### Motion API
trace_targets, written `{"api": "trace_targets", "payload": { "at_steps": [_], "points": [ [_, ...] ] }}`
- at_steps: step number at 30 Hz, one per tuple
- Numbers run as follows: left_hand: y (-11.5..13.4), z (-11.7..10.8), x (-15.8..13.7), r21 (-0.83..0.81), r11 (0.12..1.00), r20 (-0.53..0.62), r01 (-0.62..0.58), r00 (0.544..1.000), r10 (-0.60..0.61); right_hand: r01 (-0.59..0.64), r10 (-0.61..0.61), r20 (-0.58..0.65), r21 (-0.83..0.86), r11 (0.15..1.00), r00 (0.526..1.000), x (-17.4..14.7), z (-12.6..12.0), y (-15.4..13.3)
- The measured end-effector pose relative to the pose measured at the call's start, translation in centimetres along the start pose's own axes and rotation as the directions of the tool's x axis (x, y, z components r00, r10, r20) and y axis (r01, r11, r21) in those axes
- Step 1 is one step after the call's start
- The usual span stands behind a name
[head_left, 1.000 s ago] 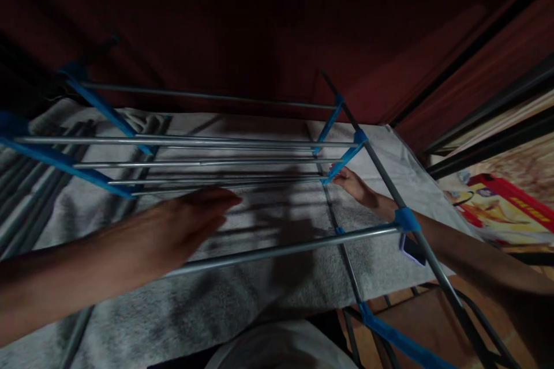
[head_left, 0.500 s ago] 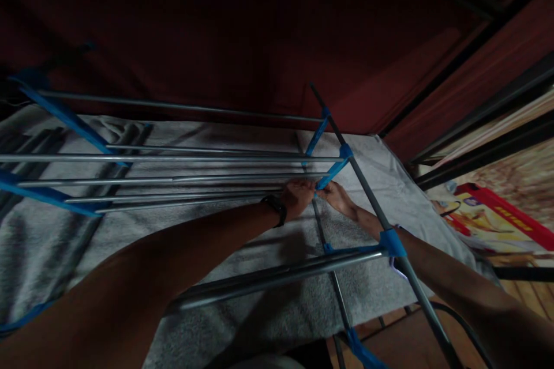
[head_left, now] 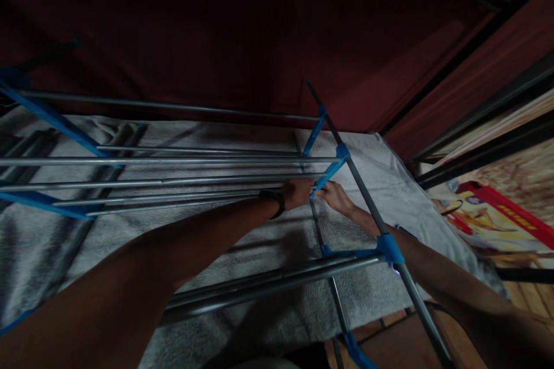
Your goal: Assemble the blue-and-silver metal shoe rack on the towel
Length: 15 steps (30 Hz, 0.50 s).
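Note:
A rack of grey metal rods joined by blue plastic brackets lies on its side. My left hand [head_left: 298, 191], with a black band at the wrist, is closed around the end of a low metal rod [head_left: 242, 197]. Opposite it, my right hand [head_left: 336, 196] pinches the lower end of a blue bracket [head_left: 332, 172]. The fingertips of both hands meet there, partly hiding the joint. A thicker upright tube [head_left: 367, 190] passes over my right forearm. Nearer to me, another blue connector [head_left: 390, 249] joins that tube to a pair of rods [head_left: 277, 282].
A grey fleece blanket [head_left: 367, 282] lies under the rack. Dark red panels [head_left: 242, 29] rise behind it. Several dark tubes [head_left: 30, 153] lie at the left. At the right are a red and yellow box [head_left: 502, 213] and a brown seat [head_left: 402, 340].
The rack appears shifted slightly left in view. My left hand has turned a little, its fingers more curled at the joint. My right hand keeps its pinch on the bracket.

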<state>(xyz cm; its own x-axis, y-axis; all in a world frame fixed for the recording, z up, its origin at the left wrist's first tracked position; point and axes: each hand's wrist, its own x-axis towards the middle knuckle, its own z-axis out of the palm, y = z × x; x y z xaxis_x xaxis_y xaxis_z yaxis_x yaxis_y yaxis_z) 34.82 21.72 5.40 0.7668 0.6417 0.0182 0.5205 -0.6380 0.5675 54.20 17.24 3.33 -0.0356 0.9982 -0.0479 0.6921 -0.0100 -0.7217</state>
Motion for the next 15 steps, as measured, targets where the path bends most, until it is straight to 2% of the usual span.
{"api": "trace_targets", "payload": {
  "at_steps": [9, 15],
  "points": [
    [-0.4, -0.3, 0.9, -0.079, 0.996, 0.046, 0.031, 0.999, -0.028, -0.007, 0.007, -0.018, -0.006, 1.0, 1.0, -0.2, 0.1, -0.7],
    [-1.2, 0.6, 1.2, -0.087, 0.995, 0.024, 0.052, 0.998, -0.05, -0.018, 0.018, -0.02, -0.008, 1.0, 1.0, -0.2, 0.2, -0.8]
  ]
}}
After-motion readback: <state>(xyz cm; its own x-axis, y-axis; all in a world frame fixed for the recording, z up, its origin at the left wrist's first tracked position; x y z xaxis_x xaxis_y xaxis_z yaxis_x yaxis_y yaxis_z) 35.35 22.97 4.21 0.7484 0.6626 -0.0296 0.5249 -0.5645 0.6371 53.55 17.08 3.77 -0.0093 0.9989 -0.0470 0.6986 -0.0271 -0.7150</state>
